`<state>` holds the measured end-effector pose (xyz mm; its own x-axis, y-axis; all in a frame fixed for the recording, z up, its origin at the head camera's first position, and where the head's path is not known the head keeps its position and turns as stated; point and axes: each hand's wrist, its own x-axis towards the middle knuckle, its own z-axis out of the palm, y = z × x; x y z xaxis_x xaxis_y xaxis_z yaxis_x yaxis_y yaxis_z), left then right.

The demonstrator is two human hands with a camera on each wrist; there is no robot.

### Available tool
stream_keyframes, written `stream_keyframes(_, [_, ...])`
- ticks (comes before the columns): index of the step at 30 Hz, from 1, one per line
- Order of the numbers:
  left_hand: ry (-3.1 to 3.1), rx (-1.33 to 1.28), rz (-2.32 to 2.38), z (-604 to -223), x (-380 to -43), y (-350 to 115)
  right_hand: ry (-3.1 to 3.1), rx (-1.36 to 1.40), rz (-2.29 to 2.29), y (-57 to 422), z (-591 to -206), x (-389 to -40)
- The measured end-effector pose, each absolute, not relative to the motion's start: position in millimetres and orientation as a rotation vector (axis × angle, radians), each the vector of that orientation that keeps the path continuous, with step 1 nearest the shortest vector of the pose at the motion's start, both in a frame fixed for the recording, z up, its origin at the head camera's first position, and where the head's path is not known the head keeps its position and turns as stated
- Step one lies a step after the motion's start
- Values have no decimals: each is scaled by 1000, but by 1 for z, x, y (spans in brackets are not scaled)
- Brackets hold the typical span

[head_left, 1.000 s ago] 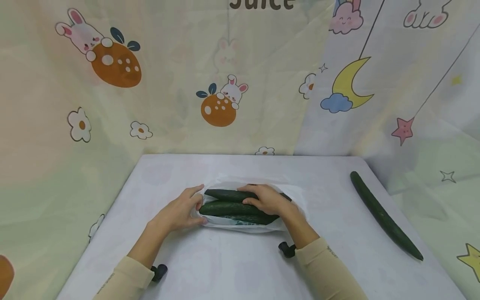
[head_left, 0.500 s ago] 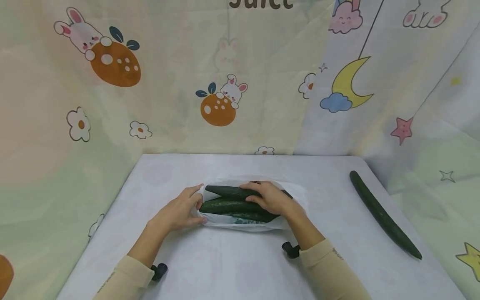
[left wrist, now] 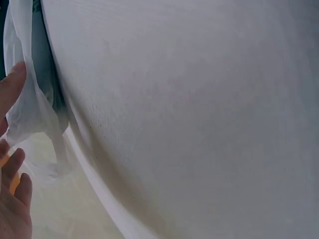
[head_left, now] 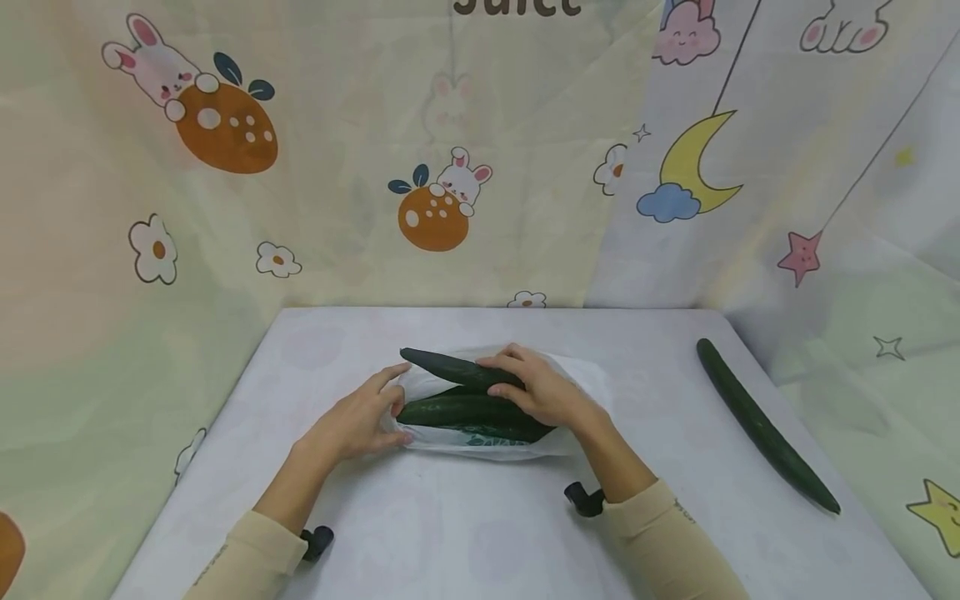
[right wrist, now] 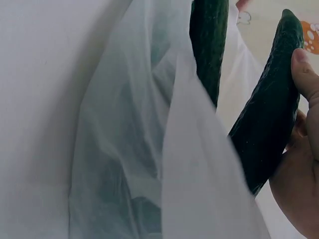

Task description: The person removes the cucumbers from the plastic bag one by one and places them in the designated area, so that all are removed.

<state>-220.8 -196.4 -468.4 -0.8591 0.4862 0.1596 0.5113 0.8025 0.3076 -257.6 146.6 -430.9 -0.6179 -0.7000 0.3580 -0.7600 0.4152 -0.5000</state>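
A dark green cucumber [head_left: 442, 365] is gripped by my right hand [head_left: 534, 387], its left end raised out of a white plastic bag [head_left: 581, 375]. In the right wrist view, the thumb [right wrist: 305, 74] lies along this cucumber. More cucumbers [head_left: 457, 412] lie below in the bag; the bag and hand hide part of them. My left hand [head_left: 358, 421] holds the bag's left end, finger and thumb at its rim. In the left wrist view, the left thumb [left wrist: 15, 82] rests against the thin plastic.
Another cucumber [head_left: 765, 425] lies slanted on the white table [head_left: 480, 533] at the right side. A patterned cloth [head_left: 337, 167] hangs behind the table and at both sides. Black wrist mounts [head_left: 583, 500] stick out from the cuffs.
My right hand has lifted the upper cucumber; its left end has swung up and away from the others, past the bag's far rim. The left hand has stayed at the bag.
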Motion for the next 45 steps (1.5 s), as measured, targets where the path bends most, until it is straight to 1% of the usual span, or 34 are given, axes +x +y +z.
stream_keyframes(9, [-2885, -828, -476, -467, -221, -195, -2481, 1389, 1035, 138, -416, -247])
stream_keyframes(23, [-2899, -829, -487, -470, -219, -192, -2407, 1400, 1022, 132, -387, -237])
stream_keyframes(28, [-2908, -818, -482, -470, -220, -191, -2419, 1360, 989, 130, -377, -233])
stream_keyframes(45, [-2903, -829, -479, -470, -222, -189, -2269, 1403, 984, 123, -349, -230])
